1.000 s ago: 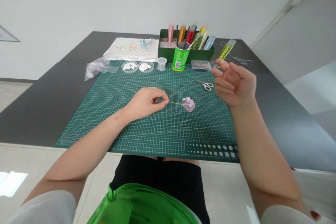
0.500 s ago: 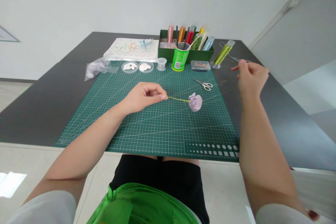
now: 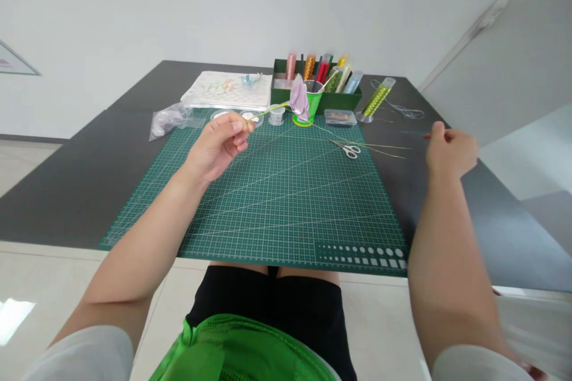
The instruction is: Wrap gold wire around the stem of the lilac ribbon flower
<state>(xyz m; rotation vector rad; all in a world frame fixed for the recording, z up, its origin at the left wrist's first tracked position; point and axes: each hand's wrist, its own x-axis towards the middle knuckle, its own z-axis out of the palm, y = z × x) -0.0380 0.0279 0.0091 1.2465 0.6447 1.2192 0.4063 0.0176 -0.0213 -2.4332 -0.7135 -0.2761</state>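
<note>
My left hand (image 3: 223, 140) pinches the thin green stem (image 3: 270, 110) of a pale purple artificial flower (image 3: 299, 98), raised above the mat. The flower head points right and overlaps the green can behind it. Fine yellow-green threads (image 3: 379, 146) stretch from near the flower towards the right, passing above white-handled scissors (image 3: 351, 152) on the mat. Over the dark table on the right, my right hand (image 3: 451, 149) is closed, thumb against fingers. A faint line runs near its fingertips, but what they hold is too small to make out.
A green cutting mat (image 3: 268, 208) covers the table's middle. Along the back stand a green box (image 3: 279, 95) of coloured spools, a green can (image 3: 313, 104), a clear case (image 3: 340, 118) and a yellow-green spool (image 3: 378, 98). White sheets (image 3: 223, 92) and a plastic bag (image 3: 167, 120) lie at left.
My left hand has lifted the flower up and to the left, off the mat area near the scissors. My right hand has moved right and lower. The threads now show clearly.
</note>
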